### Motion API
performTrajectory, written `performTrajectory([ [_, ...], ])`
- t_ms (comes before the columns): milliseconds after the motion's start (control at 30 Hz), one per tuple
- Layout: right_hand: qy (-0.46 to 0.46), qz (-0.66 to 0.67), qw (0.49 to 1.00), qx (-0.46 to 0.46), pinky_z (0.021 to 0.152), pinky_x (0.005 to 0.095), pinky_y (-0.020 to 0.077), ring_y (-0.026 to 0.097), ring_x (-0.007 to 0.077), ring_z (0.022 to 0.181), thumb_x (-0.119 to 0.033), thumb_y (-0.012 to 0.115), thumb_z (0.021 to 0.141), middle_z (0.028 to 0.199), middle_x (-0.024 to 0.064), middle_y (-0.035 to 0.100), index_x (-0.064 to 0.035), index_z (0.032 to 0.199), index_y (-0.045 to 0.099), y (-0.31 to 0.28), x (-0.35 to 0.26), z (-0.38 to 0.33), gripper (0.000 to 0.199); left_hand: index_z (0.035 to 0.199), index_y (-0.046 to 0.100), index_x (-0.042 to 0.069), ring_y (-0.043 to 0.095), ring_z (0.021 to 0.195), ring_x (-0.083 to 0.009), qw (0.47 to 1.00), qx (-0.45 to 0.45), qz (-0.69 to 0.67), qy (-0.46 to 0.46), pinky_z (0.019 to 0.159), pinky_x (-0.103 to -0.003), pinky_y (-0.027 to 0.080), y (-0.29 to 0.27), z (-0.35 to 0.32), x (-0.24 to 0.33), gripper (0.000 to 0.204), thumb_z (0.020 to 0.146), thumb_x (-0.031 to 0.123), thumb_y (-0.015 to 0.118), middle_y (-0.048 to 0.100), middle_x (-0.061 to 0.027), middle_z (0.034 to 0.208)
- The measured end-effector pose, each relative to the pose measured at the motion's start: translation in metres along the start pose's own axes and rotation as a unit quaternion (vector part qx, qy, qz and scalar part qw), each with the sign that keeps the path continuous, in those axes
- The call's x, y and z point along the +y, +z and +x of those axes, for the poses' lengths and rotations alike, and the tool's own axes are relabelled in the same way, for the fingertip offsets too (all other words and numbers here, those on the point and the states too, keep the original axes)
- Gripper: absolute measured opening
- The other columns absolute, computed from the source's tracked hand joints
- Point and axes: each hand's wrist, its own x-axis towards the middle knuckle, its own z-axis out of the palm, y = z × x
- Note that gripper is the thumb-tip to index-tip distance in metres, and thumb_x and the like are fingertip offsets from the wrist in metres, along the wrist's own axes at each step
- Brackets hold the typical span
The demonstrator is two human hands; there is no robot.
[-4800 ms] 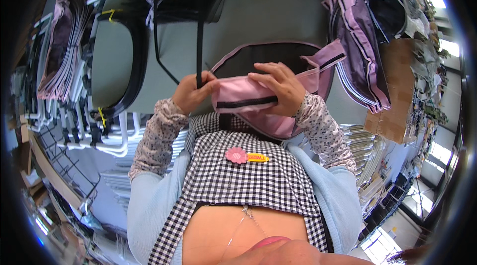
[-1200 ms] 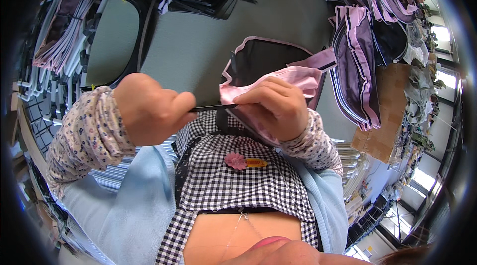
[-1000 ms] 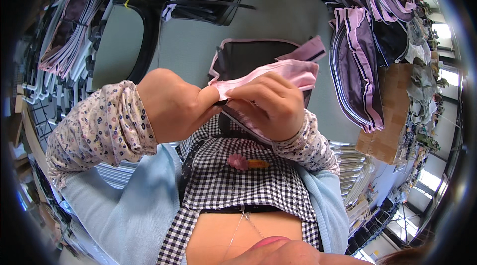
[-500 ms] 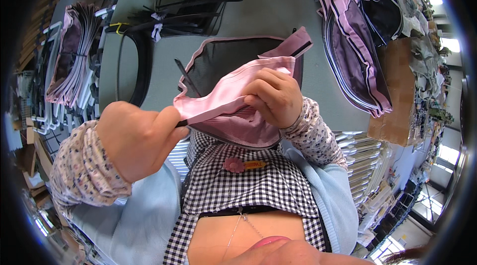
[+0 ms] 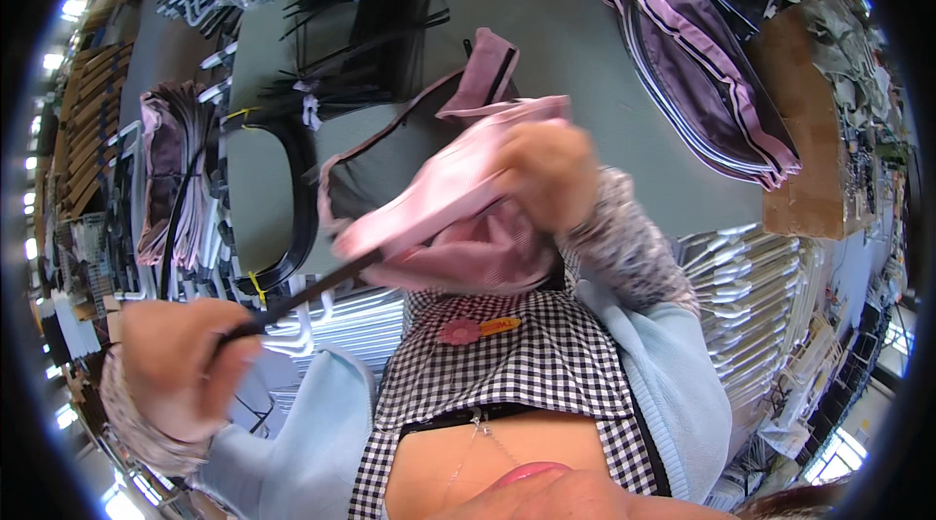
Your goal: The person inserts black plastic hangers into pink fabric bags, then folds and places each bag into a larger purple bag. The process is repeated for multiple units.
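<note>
A pink fabric piece (image 5: 429, 198) with a folded band, dark mesh panel and loose pink tab hangs in front of my checked apron. My right hand (image 5: 546, 174), blurred by motion, is closed on the band's upper right end. Down at the left, my left hand (image 5: 185, 364) is closed around a narrow black strip (image 5: 312, 298). The strip stretches straight from that hand to the band's left end, where it meets the pink cloth. How far it reaches inside the band is hidden.
Black strips (image 5: 390, 33) lie bundled at the back of the grey table (image 5: 565, 23), near a curved black coil (image 5: 302, 198). Pink-and-black fabric pieces (image 5: 692, 62) are stacked at right beside cardboard (image 5: 804, 130). Another pink bundle (image 5: 166, 179) hangs at left. White rods (image 5: 751, 296) sit below the table edge.
My left hand has moved left and down from the band's end, and a long stretch of black strip now shows between them. My right hand keeps its hold. The view has shifted slightly.
</note>
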Motion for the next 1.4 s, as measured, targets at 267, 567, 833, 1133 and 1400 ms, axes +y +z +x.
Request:
performTrajectory([
  [267,0.211,-0.234,0.938,0.144,0.078,0.0324,0.0483,0.060,0.0172,0.083,-0.015,0.052,0.099,0.095,0.0072,0.065,-0.0002,0.102,0.065,-0.237,0.028,-0.141,0.020,0.122,0.058,-0.002,0.027,0.046,0.0027,0.718,0.170,-0.652,-0.173,0.039,-0.017,0.021,0.090,-0.032,-0.190,0.030,0.103,0.020,0.050,0.042,0.0091,0.065],
  [567,0.255,-0.344,0.903,0.032,0.073,0.0309,0.0473,0.060,0.0225,0.079,-0.003,0.062,0.093,0.088,0.0107,0.064,0.0005,0.094,0.066,-0.207,-0.026,-0.108,0.006,0.120,0.065,0.008,0.056,0.080,-0.0146,0.839,0.319,-0.220,-0.382,0.068,-0.028,0.047,0.346,0.065,-0.250,0.039,0.094,0.038,0.065,0.057,-0.0035,0.092],
  [833,0.184,-0.391,0.900,0.053,0.078,0.0381,0.0475,0.059,0.0298,0.086,-0.010,0.053,0.099,0.093,0.0134,0.059,-0.0019,0.099,0.057,-0.134,0.002,-0.098,0.009,0.116,0.062,0.007,0.066,0.094,-0.0323,0.987,0.064,-0.106,-0.099,0.083,-0.047,0.050,0.422,0.116,0.000,0.041,0.087,0.037,0.065,0.068,-0.0144,0.099],
  [1133,0.113,-0.120,0.986,0.032,0.051,0.0261,0.0397,0.051,0.0136,0.056,-0.013,0.083,0.075,0.072,0.0021,0.059,-0.0066,0.092,0.068,-0.119,-0.001,-0.073,0.023,0.128,0.056,0.009,0.063,0.055,-0.0243,0.901,0.252,-0.238,-0.261,0.045,-0.036,0.047,0.391,0.084,0.001,0.030,0.100,0.019,0.050,0.070,-0.0130,0.075],
  [1400,0.103,-0.032,0.994,0.018,0.054,0.0247,0.0431,0.058,0.0132,0.062,-0.014,0.084,0.073,0.075,0.0008,0.062,-0.0074,0.090,0.073,-0.115,-0.018,-0.069,0.022,0.107,0.064,-0.003,0.054,0.053,-0.0170,0.945,0.287,-0.145,0.056,0.049,-0.033,0.037,0.206,-0.016,0.019,0.029,0.080,0.006,0.058,0.066,-0.0097,0.077],
])
